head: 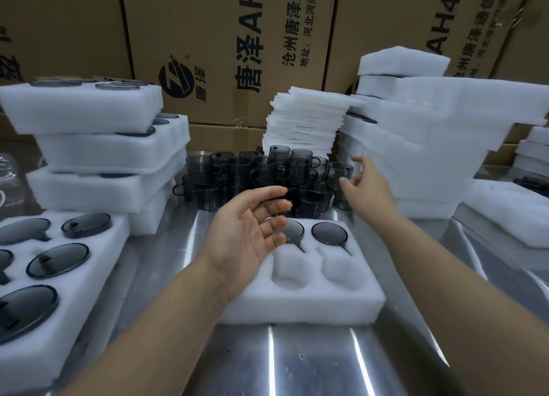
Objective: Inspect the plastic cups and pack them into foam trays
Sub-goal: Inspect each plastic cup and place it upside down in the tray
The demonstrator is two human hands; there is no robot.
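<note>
Two of the four visible pockets in the foam tray point(300, 306), set mid-table, are filled. The seated cups point(329, 233) occupy the far row, and the empty pockets point(289, 272) lie toward the near edge.

- Seated cups: a round face is shown upward, with the long axis sunk vertically into the foam. Handles point to the near-right.
- Loose cups point(252, 172): heaped toward the far edge of the table point(312, 363), mostly upright, with handles turned various ways.
- Right grip point(367, 184): released, fingers spread, reaching at the end cup point(341, 171) on the right of the heap. Contact cannot be told.
- Left grip point(246, 238): released, palm up, nothing held, over the tray's far-left corner.

The step is judged to be fetching the next cup. A closure on that cup is called for next, then a turn for inspection, with the handle lined up to the slot of an empty pocket.
</note>
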